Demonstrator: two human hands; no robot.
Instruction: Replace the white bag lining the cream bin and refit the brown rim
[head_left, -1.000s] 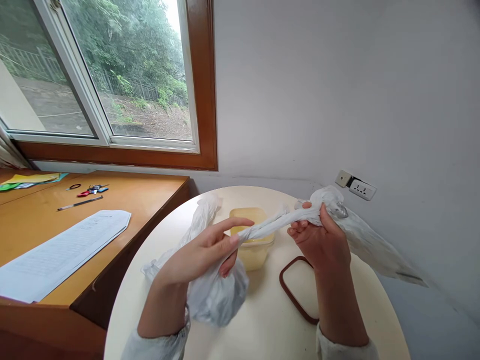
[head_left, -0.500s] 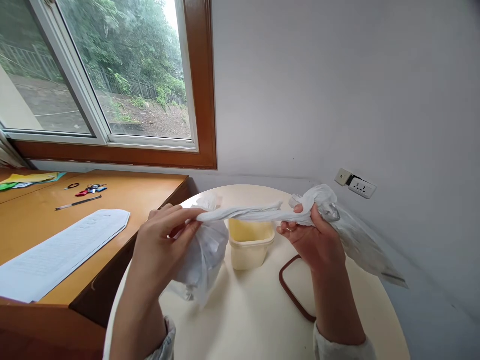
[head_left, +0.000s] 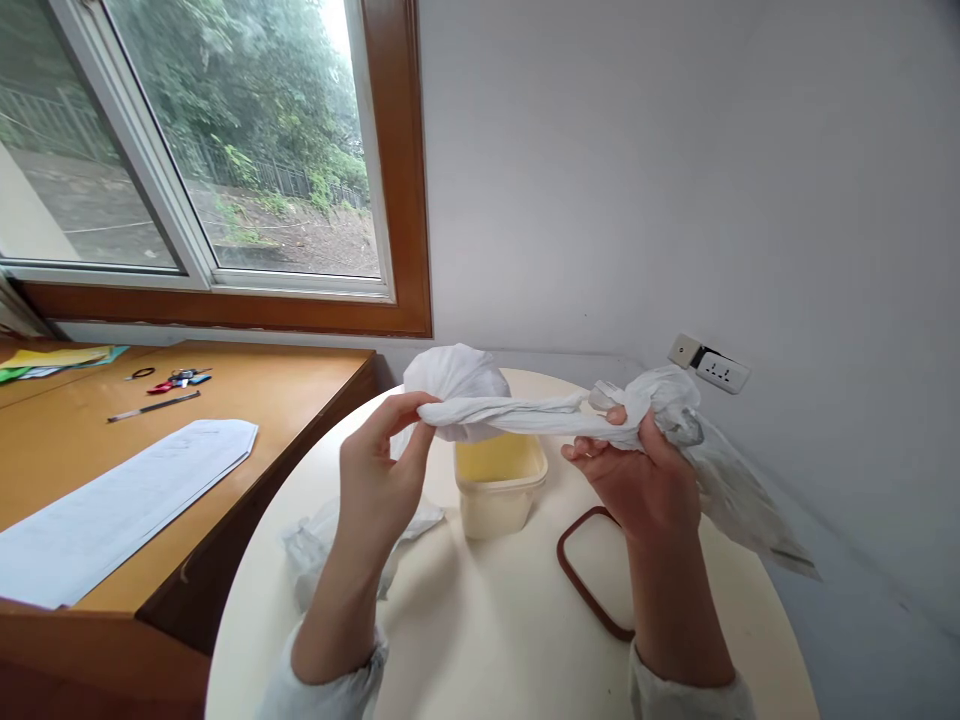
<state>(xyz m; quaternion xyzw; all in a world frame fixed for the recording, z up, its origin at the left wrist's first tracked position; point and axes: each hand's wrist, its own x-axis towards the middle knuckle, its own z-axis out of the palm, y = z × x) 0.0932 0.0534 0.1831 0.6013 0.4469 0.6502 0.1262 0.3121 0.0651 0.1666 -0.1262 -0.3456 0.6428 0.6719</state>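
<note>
Stretched between my hands is a white plastic bag (head_left: 517, 415), its middle twisted into a rope. My left hand (head_left: 386, 465) pinches the left end of the twist between thumb and fingers; a puffed-out part of the bag bulges just beyond it. My right hand (head_left: 641, 480) grips the other end, palm turned up, with crumpled plastic bunched at the thumb. A clear bag (head_left: 750, 505) with unclear contents trails to the right behind that hand. Below the twist stands an open cream-yellow plastic container (head_left: 499, 500) on the round table (head_left: 487, 640).
A brown rounded frame-like ring (head_left: 577, 580) lies on the table, partly behind my right forearm. More crumpled white plastic (head_left: 311, 550) rests at the left. The wooden desk (head_left: 300, 380) holds papers (head_left: 142, 500), a pen (head_left: 154, 406) and keys (head_left: 180, 380). A wall socket (head_left: 722, 371) is at right.
My left hand has turned and moved right and slightly up. The bag's puffed part swung from hanging below that hand to bulging above the twist. My right hand shifted slightly right.
</note>
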